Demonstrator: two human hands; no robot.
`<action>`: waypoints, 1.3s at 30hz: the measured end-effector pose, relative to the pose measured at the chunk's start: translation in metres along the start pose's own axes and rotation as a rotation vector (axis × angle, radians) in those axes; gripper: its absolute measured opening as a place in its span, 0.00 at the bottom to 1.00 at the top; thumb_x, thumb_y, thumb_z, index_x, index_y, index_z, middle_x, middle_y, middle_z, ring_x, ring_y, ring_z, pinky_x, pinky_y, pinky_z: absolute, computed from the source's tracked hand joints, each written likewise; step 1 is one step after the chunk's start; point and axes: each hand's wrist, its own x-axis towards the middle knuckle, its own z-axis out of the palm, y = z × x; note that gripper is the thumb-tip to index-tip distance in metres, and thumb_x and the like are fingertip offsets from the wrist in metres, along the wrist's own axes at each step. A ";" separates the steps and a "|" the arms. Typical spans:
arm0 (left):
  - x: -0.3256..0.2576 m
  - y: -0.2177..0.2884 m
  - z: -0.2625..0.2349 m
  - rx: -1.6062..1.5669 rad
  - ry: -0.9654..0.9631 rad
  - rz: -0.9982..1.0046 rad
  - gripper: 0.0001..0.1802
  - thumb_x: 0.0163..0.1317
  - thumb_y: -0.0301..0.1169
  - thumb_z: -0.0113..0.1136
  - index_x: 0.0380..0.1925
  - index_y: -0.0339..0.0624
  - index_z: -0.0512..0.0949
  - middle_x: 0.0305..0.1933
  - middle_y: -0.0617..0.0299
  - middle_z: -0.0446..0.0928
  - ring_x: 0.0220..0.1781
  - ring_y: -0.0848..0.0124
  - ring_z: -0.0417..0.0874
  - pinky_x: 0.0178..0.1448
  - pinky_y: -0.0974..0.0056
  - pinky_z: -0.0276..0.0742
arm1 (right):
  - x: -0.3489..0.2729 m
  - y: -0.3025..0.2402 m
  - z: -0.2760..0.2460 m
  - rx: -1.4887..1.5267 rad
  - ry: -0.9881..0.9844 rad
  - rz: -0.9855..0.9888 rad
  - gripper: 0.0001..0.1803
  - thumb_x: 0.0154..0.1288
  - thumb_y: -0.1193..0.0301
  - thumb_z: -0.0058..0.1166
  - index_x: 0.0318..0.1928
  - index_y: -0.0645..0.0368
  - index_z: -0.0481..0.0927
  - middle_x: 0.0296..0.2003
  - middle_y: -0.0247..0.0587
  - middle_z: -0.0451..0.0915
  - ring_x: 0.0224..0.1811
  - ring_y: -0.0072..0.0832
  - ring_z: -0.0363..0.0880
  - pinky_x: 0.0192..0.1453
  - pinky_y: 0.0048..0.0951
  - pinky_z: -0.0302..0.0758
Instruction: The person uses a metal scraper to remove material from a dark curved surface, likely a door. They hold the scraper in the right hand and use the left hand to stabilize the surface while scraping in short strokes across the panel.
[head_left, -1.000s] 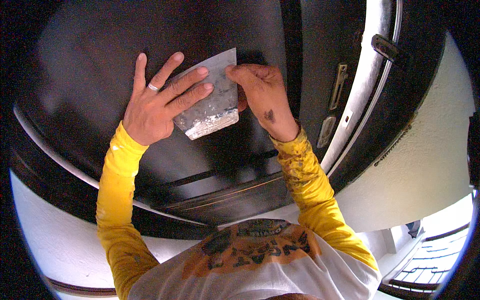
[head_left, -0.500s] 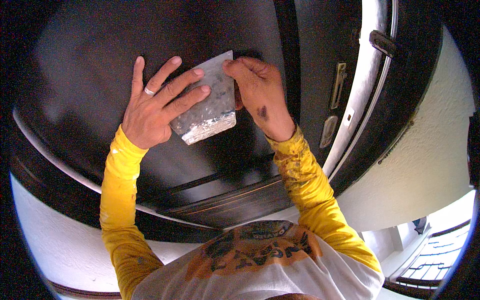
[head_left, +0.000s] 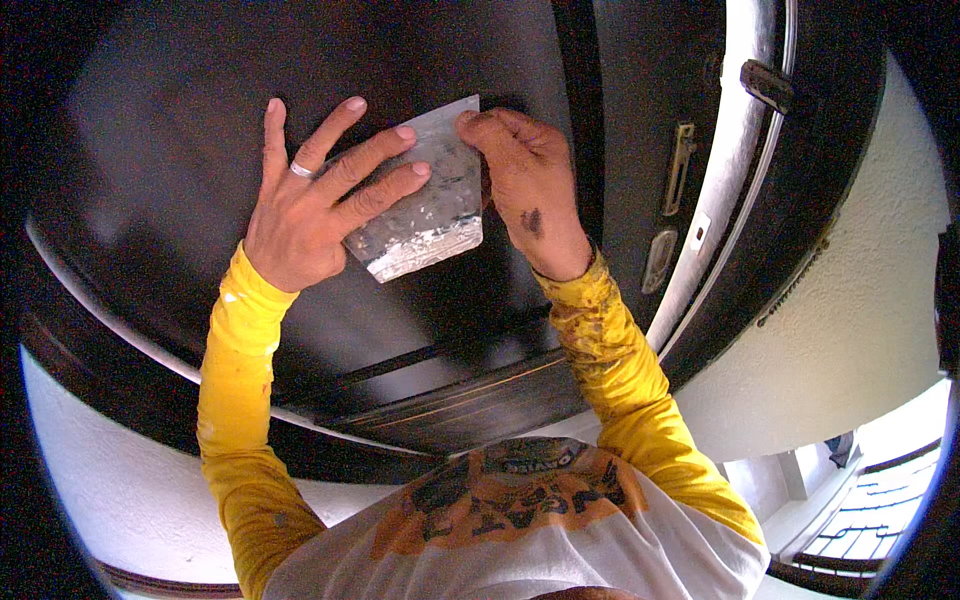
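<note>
Flat against the dark door (head_left: 200, 150): gray scraper blade (head_left: 425, 205), left hand (head_left: 310, 205) spread open over its left side, right hand (head_left: 525, 190) closed around the handle end; bare door panel around, door edge to the right.

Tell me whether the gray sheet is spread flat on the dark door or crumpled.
Spread flat: the gray sheet lies against the dark door, left hand fingers pressing across it, right hand pinching its top corner.

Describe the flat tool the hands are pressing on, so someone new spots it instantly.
Start at the dark door filling the upper frame. At its middle, the left hand spreads fingers over a flat grey blade while the right hand pinches its top corner. It is the only pale, paste-smeared piece against the dark wood.
</note>
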 end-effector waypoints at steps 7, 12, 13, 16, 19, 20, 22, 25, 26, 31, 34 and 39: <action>-0.001 0.002 0.000 0.025 -0.009 -0.001 0.28 0.58 0.32 0.58 0.61 0.64 0.76 0.72 0.70 0.69 0.77 0.54 0.61 0.76 0.27 0.35 | 0.002 0.001 0.000 -0.057 0.035 -0.010 0.11 0.71 0.68 0.56 0.31 0.59 0.83 0.25 0.25 0.78 0.25 0.13 0.71 0.27 0.19 0.66; -0.010 0.002 -0.002 -0.024 -0.009 -0.020 0.34 0.53 0.26 0.57 0.62 0.68 0.76 0.73 0.74 0.68 0.78 0.59 0.59 0.77 0.28 0.35 | -0.003 -0.004 0.005 0.046 -0.033 0.097 0.13 0.71 0.66 0.56 0.31 0.60 0.83 0.22 0.27 0.78 0.18 0.16 0.73 0.21 0.21 0.69; -0.012 0.001 -0.002 -0.026 -0.003 -0.030 0.34 0.53 0.26 0.57 0.62 0.67 0.76 0.73 0.74 0.68 0.78 0.59 0.59 0.77 0.28 0.35 | -0.004 -0.004 0.007 0.087 -0.066 0.112 0.13 0.71 0.65 0.56 0.31 0.60 0.83 0.21 0.28 0.77 0.17 0.17 0.73 0.20 0.22 0.70; -0.018 -0.003 -0.003 0.009 0.005 -0.041 0.33 0.52 0.26 0.56 0.61 0.66 0.77 0.72 0.73 0.68 0.78 0.59 0.60 0.77 0.28 0.34 | -0.001 -0.004 0.010 -0.151 -0.096 -0.008 0.15 0.71 0.64 0.56 0.31 0.61 0.83 0.20 0.29 0.77 0.17 0.18 0.74 0.21 0.22 0.73; -0.020 -0.005 -0.002 -0.032 0.033 -0.021 0.33 0.52 0.26 0.55 0.61 0.65 0.77 0.72 0.73 0.69 0.78 0.59 0.60 0.78 0.29 0.33 | 0.000 -0.002 0.011 -0.091 -0.104 0.113 0.15 0.72 0.63 0.56 0.31 0.61 0.83 0.20 0.29 0.77 0.17 0.18 0.74 0.21 0.22 0.74; -0.020 -0.005 -0.001 -0.036 0.038 -0.028 0.33 0.52 0.26 0.55 0.61 0.65 0.77 0.72 0.73 0.69 0.78 0.59 0.60 0.77 0.29 0.33 | 0.001 -0.002 0.012 -0.108 -0.094 0.046 0.15 0.72 0.63 0.56 0.31 0.61 0.83 0.20 0.29 0.77 0.17 0.18 0.74 0.21 0.22 0.74; -0.019 -0.005 0.000 -0.019 0.033 -0.046 0.33 0.52 0.26 0.55 0.61 0.65 0.77 0.72 0.73 0.69 0.78 0.58 0.60 0.77 0.28 0.32 | 0.002 -0.002 0.013 -0.144 -0.081 -0.072 0.16 0.72 0.63 0.56 0.31 0.62 0.83 0.21 0.30 0.77 0.18 0.18 0.75 0.20 0.22 0.73; -0.018 -0.005 -0.002 -0.024 0.025 -0.033 0.34 0.52 0.25 0.55 0.61 0.65 0.77 0.72 0.73 0.69 0.78 0.58 0.60 0.77 0.28 0.32 | 0.000 -0.003 0.013 -0.065 -0.094 0.071 0.16 0.71 0.64 0.52 0.30 0.64 0.80 0.19 0.37 0.78 0.17 0.22 0.74 0.20 0.29 0.71; -0.017 -0.004 -0.002 -0.026 0.030 -0.041 0.34 0.52 0.25 0.55 0.61 0.64 0.77 0.72 0.72 0.69 0.78 0.58 0.60 0.77 0.28 0.32 | 0.000 -0.003 0.013 -0.069 -0.088 0.046 0.16 0.72 0.64 0.52 0.30 0.64 0.80 0.20 0.37 0.78 0.18 0.22 0.75 0.21 0.29 0.71; -0.019 0.000 -0.001 -0.022 0.035 -0.038 0.35 0.51 0.25 0.54 0.62 0.64 0.76 0.73 0.71 0.68 0.78 0.59 0.60 0.77 0.28 0.32 | -0.003 0.001 0.010 0.024 -0.102 0.060 0.15 0.72 0.62 0.56 0.31 0.60 0.82 0.21 0.26 0.76 0.19 0.14 0.72 0.21 0.19 0.70; -0.024 0.006 0.005 -0.040 0.030 -0.062 0.35 0.51 0.25 0.55 0.62 0.64 0.76 0.73 0.70 0.68 0.78 0.59 0.60 0.77 0.28 0.34 | -0.002 0.007 0.010 -0.224 -0.048 -0.130 0.15 0.73 0.63 0.56 0.31 0.60 0.82 0.21 0.25 0.76 0.19 0.14 0.71 0.21 0.20 0.66; -0.033 0.007 0.009 -0.039 0.087 -0.059 0.34 0.50 0.26 0.56 0.61 0.61 0.77 0.73 0.68 0.68 0.77 0.58 0.61 0.77 0.28 0.39 | 0.001 0.008 0.010 -0.245 -0.115 -0.060 0.16 0.71 0.64 0.55 0.30 0.64 0.81 0.20 0.39 0.77 0.21 0.22 0.72 0.25 0.31 0.68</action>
